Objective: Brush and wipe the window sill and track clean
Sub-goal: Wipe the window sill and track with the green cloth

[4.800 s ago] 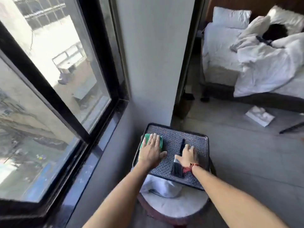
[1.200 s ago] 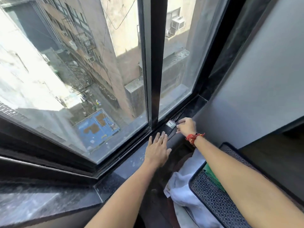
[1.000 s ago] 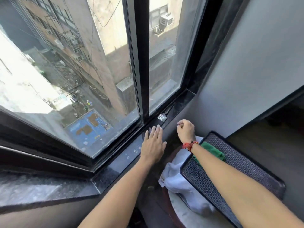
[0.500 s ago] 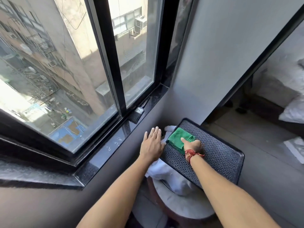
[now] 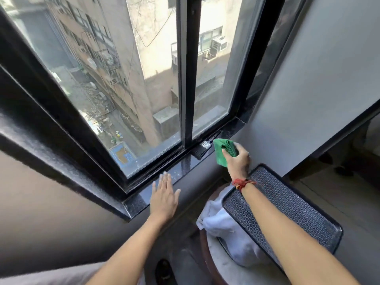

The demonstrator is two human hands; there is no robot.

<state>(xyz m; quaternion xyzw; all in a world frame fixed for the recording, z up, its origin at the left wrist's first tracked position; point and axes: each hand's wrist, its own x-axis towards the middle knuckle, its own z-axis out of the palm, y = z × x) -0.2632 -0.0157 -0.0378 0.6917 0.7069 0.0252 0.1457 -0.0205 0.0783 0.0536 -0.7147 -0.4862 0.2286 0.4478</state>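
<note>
The right hand (image 5: 238,159) had its fingers (image 5: 226,154) squeezed around a green cloth (image 5: 223,150), held just beside the brush (image 5: 202,149) lying on the black window sill (image 5: 185,167). The left hand (image 5: 164,199) was flat, fingers spread, touching the sill's edge.

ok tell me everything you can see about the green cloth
The green cloth is a bright green, soft-looking rag, apparently microfibre, folded into a thick wad with layered edges showing at its top. The right hand pinches it, fingers over its right side, so it hangs in the air with its lower corner pointing down. It sits just above the dark window sill, right beside the paintbrush lying there; whether it touches either is unclear.
</note>
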